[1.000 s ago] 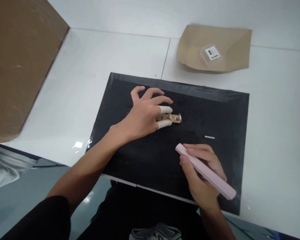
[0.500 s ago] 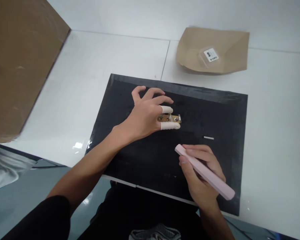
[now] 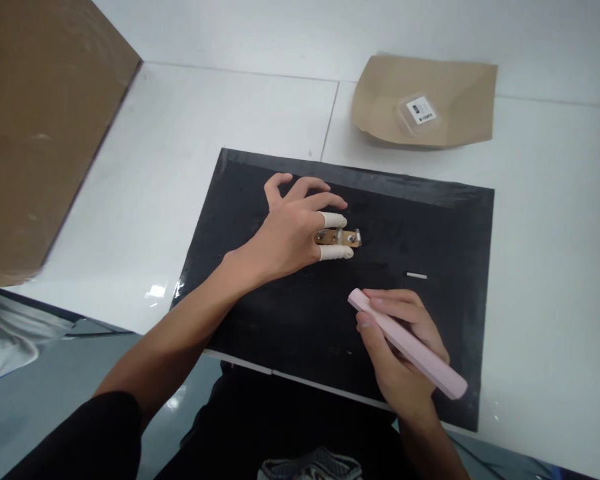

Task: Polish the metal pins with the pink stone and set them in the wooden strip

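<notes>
On the left hand [image 3: 293, 233], the lower of the two capped fingers [image 3: 335, 253] reaches farther along the gold part [image 3: 351, 239] than a second ago, though slightly less far than half a second ago.

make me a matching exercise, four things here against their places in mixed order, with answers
Things
1. pink bar
2. brass-coloured piece
3. clear box
4. small white strip

Places
A. on the brown paper tray
B. on the black mat, touched by no hand
C. held in the right hand
D. between the white-covered fingers of the left hand

Pairs: 1-C, 2-D, 3-A, 4-B
</notes>
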Action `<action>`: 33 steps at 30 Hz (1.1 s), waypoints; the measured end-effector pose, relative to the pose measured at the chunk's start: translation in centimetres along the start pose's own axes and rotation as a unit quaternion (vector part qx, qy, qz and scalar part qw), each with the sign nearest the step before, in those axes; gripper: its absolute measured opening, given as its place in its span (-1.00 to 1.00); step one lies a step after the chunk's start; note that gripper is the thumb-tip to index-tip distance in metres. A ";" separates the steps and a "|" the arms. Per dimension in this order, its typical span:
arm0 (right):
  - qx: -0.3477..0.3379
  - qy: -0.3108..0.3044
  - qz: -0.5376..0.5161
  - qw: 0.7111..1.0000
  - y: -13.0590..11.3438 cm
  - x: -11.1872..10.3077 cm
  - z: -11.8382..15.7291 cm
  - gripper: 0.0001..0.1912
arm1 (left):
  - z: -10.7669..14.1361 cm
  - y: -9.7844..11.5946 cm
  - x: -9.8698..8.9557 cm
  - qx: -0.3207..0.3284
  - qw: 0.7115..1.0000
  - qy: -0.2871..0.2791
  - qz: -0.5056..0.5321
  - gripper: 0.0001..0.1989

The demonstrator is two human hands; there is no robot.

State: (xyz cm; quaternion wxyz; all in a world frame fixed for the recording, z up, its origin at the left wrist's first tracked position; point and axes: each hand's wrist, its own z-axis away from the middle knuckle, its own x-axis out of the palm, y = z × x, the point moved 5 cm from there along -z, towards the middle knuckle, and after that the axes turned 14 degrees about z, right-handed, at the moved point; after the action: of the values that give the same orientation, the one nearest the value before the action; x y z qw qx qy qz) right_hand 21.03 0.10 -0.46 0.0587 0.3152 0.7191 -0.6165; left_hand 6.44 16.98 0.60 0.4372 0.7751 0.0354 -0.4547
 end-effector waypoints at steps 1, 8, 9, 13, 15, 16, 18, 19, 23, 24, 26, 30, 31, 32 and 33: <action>-0.002 0.000 0.000 1.000 0.0 0.0 0.0 -0.74 | 0.0 0.0 0.0 0.002 1.000 0.001 0.001 -0.76; -0.002 -0.004 -0.007 1.000 0.0 0.1 0.1 -0.73 | 0.2 -0.3 -0.1 0.012 1.000 0.002 -0.006 -0.76; -0.002 -0.005 -0.007 1.000 0.0 0.2 0.1 -0.73 | 0.2 -0.3 -0.1 0.013 1.000 0.002 -0.007 -0.76; -0.006 -0.008 -0.003 1.000 -0.1 0.3 -0.1 -0.73 | 0.1 -0.3 0.0 0.006 1.000 -0.006 -0.005 -0.77; -0.006 -0.010 -0.003 1.000 -0.1 0.4 -0.2 -0.74 | 0.0 -0.2 0.0 0.004 1.000 -0.012 -0.004 -0.76; -0.005 -0.009 -0.002 1.000 -0.1 0.4 -0.2 -0.74 | 0.0 -0.1 0.0 0.005 1.000 -0.012 -0.002 -0.75; -0.007 -0.007 -0.001 1.000 -0.1 0.3 -0.3 -0.74 | 0.0 -0.1 -0.1 0.007 1.000 -0.009 0.000 -0.73; -0.008 -0.006 0.001 1.000 -0.2 0.3 -0.3 -0.75 | 0.0 -0.1 -0.1 0.006 1.000 -0.006 0.001 -0.72; -0.007 -0.008 0.007 1.000 -0.2 0.2 -0.2 -0.75 | 0.1 -0.1 -0.2 0.003 1.000 -0.004 0.003 -0.71; -0.006 -0.009 0.006 1.000 -0.2 0.2 -0.1 -0.75 | 0.1 -0.2 -0.2 0.004 1.000 -0.003 0.003 -0.69; -0.008 -0.009 0.003 1.000 -0.2 0.2 -0.1 -0.75 | 0.2 -0.2 -0.2 0.004 1.000 -0.001 0.001 -0.63; -0.008 -0.008 0.003 1.000 -0.3 0.2 -0.2 -0.75 | 0.2 -0.1 -0.2 0.010 1.000 0.003 -0.004 -0.56; -0.008 -0.008 0.001 1.000 -0.2 0.2 -0.2 -0.75 | 0.3 -0.1 -0.3 0.011 1.000 0.004 -0.004 -0.55; -0.006 -0.009 -0.001 1.000 -0.2 0.2 -0.2 -0.75 | 0.3 -0.1 -0.3 0.012 1.000 0.006 -0.004 -0.55; -0.005 -0.010 -0.002 1.000 -0.2 0.2 -0.2 -0.74 | 0.3 -0.1 -0.3 0.010 1.000 0.006 -0.003 -0.55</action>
State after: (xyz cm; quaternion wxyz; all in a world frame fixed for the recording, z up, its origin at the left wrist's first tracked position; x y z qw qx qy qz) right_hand 20.79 0.34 -0.37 0.0661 0.3074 0.7224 -0.6159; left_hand 6.00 16.98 0.71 0.4276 0.7821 0.0356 -0.4519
